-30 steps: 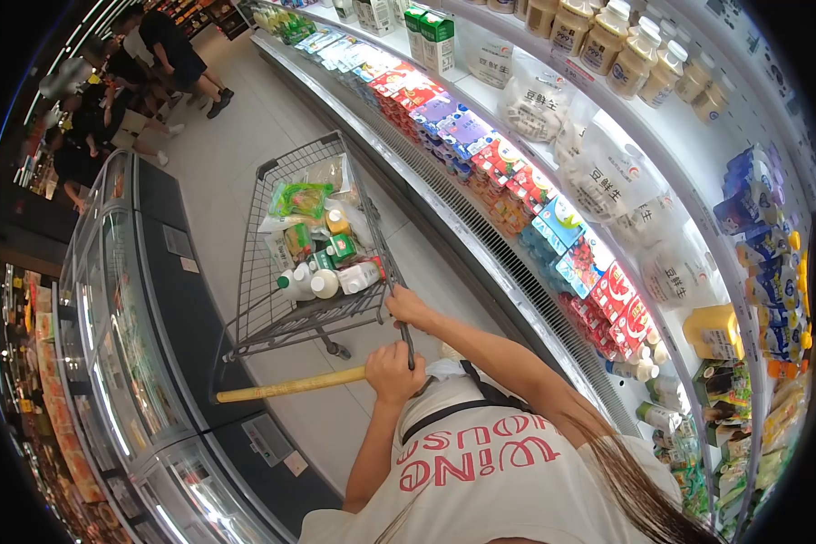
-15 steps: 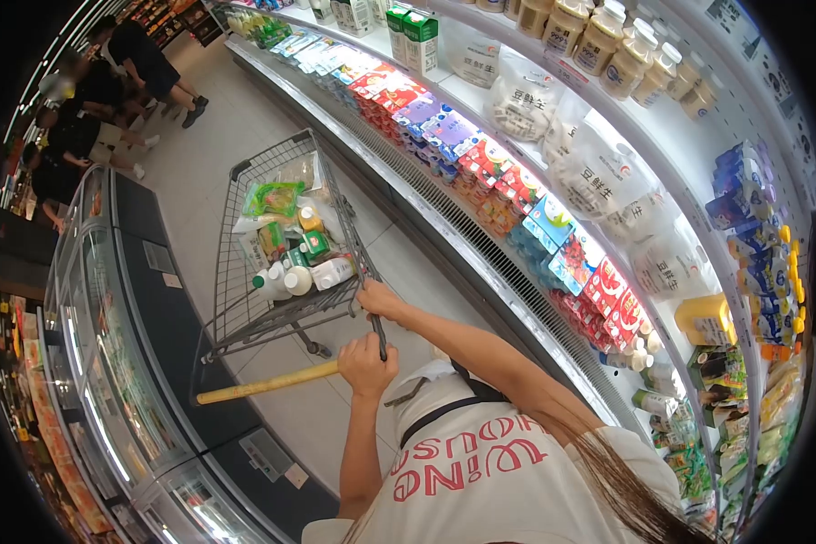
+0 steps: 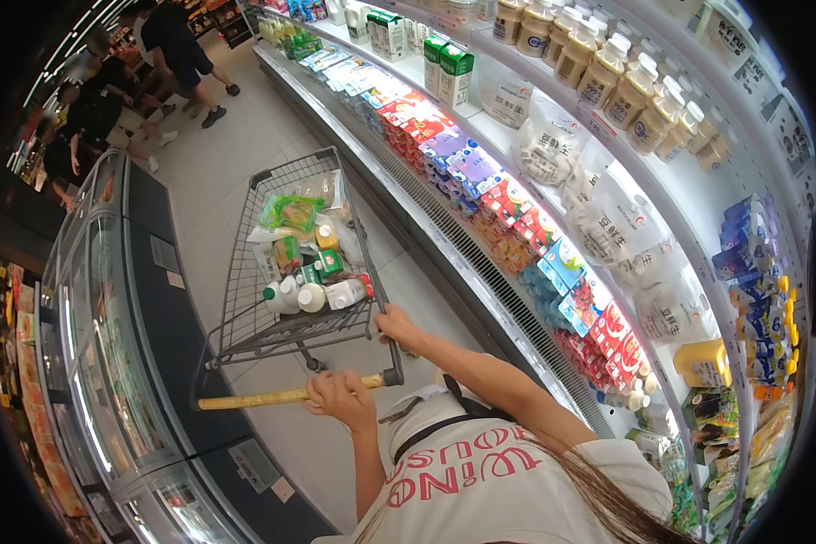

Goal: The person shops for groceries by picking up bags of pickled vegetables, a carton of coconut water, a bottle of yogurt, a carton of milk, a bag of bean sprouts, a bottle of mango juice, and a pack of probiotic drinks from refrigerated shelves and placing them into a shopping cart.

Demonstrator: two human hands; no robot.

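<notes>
A wire shopping cart [image 3: 236,313] stands in front of me, angled to the left. My left hand [image 3: 343,399] is closed around its yellow handle [image 3: 254,398]. Higher up, my right hand [image 3: 397,328] grips the cart's grey side frame near the handle's right end. Inside the basket lie several groceries: white bottles [image 3: 311,297], a green carton [image 3: 330,263], a jar with a yellow lid [image 3: 325,238] and a green-printed bag [image 3: 290,214].
On the right runs a long refrigerated shelf [image 3: 480,286] with yogurt packs [image 3: 510,199], bagged goods [image 3: 598,218] and bottles [image 3: 603,77]. Glass-topped freezers [image 3: 109,326] line the left. Several people [image 3: 177,45] stand at the far left; tiled floor [image 3: 272,127] runs between.
My left hand has shifted left along the yellow handle from its right corner. The cart appears slightly lower and further right in view. My right hand stays on the side frame.
</notes>
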